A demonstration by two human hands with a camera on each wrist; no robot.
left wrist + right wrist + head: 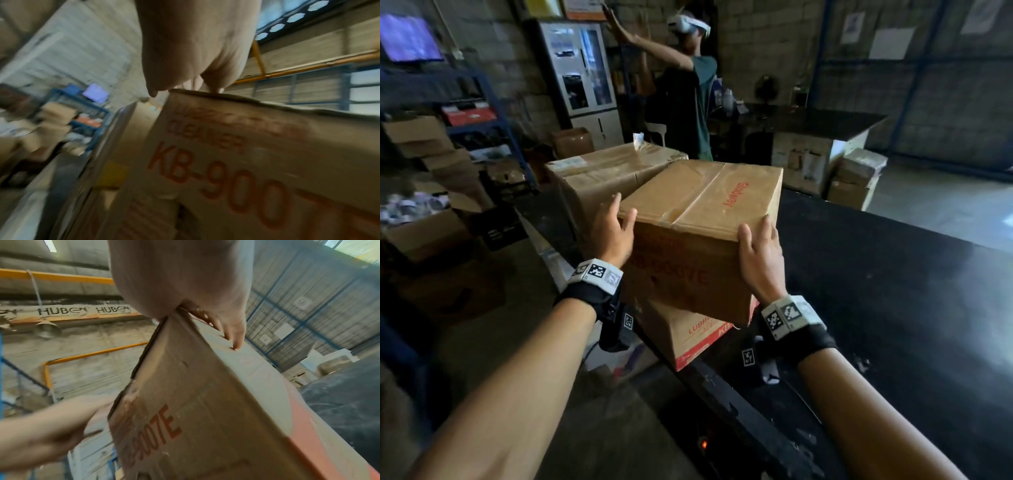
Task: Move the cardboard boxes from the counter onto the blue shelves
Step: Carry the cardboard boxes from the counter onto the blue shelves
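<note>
A brown cardboard box (705, 212) with red lettering is held tilted, its lower end over a red-and-white printed box (688, 339) at the edge of the black counter (876, 274). My left hand (613, 233) grips its near left top corner, thumb on top. My right hand (760, 257) clasps the near right corner, fingers down the side. The wrist views show the box (246, 154) (205, 402) under each hand (195, 48) (185, 280). A larger taped box (602, 174) stands behind it. The blue shelves (496, 126) are at the far left.
A person wearing a headset (688, 89) stands beyond the boxes with arms raised. Open cartons (424, 233) crowd the floor at the left below the shelves. A white cabinet (585, 75) is at the back, and more boxes (856, 178) sit past the counter's far right.
</note>
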